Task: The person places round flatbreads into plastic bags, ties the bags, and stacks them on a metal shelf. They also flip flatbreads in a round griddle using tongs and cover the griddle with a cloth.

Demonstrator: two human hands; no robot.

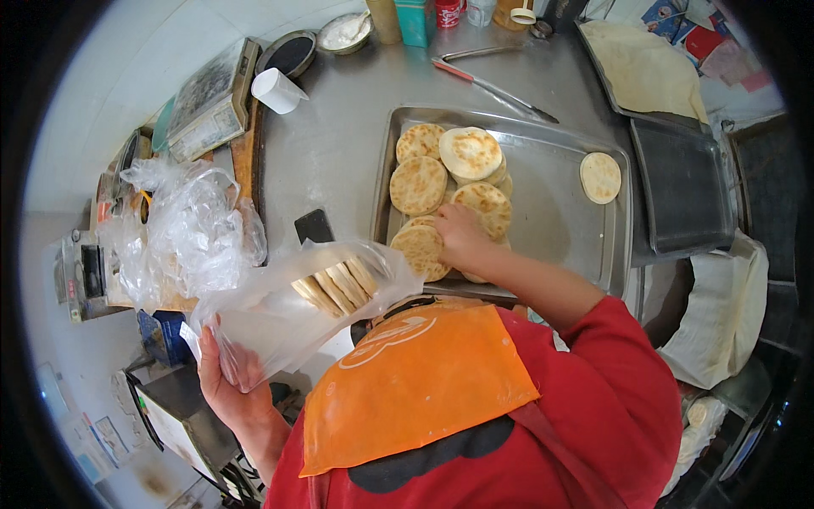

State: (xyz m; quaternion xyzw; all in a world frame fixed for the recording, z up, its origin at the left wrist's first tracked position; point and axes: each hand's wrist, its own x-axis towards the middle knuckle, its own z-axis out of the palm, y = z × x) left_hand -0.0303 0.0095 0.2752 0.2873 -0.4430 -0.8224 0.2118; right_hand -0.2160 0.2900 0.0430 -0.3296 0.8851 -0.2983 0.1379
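Note:
My left hand [238,375] grips the gathered end of a clear plastic bag [267,318]. Inside the bag, several round flatbreads [337,286] stand on edge, side by side. My right hand [463,237] reaches into a metal baking tray [559,267] and touches the browned flatbreads [416,248] at its near left. Its fingers are bent at the edge of that pile, and whether they grip one is hidden. More flatbreads [470,154] lie in overlapping stacks along the tray's left side. A single flatbread [600,178] lies apart near the right rim.
A phone [314,226] lies left of the tray on the steel table [331,153]. Crumpled plastic bags [184,223] are heaped at left, below a weighing scale [210,102]. Metal tongs [496,89] lie behind the tray; a dark tray [683,184] sits at right. A white paper roll [277,90] stands behind.

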